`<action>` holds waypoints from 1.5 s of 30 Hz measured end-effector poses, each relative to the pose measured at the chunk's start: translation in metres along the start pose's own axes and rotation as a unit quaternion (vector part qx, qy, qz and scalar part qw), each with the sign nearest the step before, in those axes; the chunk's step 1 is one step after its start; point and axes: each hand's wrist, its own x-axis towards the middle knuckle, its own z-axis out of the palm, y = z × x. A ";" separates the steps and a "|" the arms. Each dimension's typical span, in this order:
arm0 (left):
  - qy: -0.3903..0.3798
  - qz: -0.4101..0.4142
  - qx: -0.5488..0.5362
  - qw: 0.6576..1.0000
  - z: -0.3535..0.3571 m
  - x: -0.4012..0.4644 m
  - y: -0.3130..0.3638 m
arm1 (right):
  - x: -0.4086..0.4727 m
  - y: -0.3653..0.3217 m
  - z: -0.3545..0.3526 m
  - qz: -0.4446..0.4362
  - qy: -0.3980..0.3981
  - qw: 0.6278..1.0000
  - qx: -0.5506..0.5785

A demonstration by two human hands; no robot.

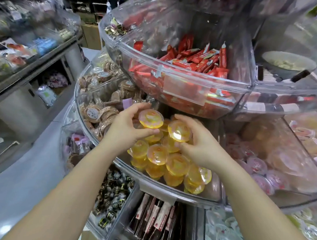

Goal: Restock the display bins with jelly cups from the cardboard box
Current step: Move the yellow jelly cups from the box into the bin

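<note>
My left hand holds one yellow jelly cup between thumb and fingers, lid facing me, above the middle-tier clear bin. My right hand grips a second yellow jelly cup just to the right of the first. Below both hands, a pile of yellow jelly cups fills that bin's compartment. The cardboard box is not in view.
Pink jelly cups fill the compartment to the right. Wrapped round cakes lie to the left. The upper tier of red snack packets overhangs the hands. Lower bins hold dark candies and stick packs. A shelf unit stands left.
</note>
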 end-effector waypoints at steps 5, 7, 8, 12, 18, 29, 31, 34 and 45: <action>-0.067 0.050 0.132 0.988 0.006 0.013 -0.013 | 0.015 0.009 0.001 -0.002 -0.059 0.998 0.009; -0.079 0.071 0.173 0.979 0.008 0.014 -0.014 | 0.017 0.011 0.003 -0.003 -0.073 0.997 0.030; -0.081 0.085 0.191 0.974 0.008 0.014 -0.015 | 0.017 0.011 0.005 -0.001 -0.072 0.997 0.041; -0.068 0.139 0.262 0.953 0.008 0.019 -0.018 | 0.018 0.012 0.017 0.018 -0.006 0.998 0.062; -0.026 0.150 0.286 0.946 0.007 0.024 -0.021 | 0.019 0.017 0.022 0.034 0.040 0.996 0.073; -0.013 0.125 0.198 0.972 -0.001 0.013 -0.025 | 0.007 0.006 0.026 0.050 0.051 0.994 0.086; -0.002 0.129 0.189 0.974 -0.006 0.006 -0.023 | -0.003 -0.001 0.022 0.056 0.080 0.993 0.069; 0.041 0.118 0.151 0.981 -0.018 -0.018 -0.020 | -0.024 -0.017 0.018 0.035 0.171 0.985 -0.004; 0.215 -0.153 -0.022 0.964 -0.046 -0.218 -0.109 | -0.084 -0.094 0.175 -0.013 -0.180 0.964 0.194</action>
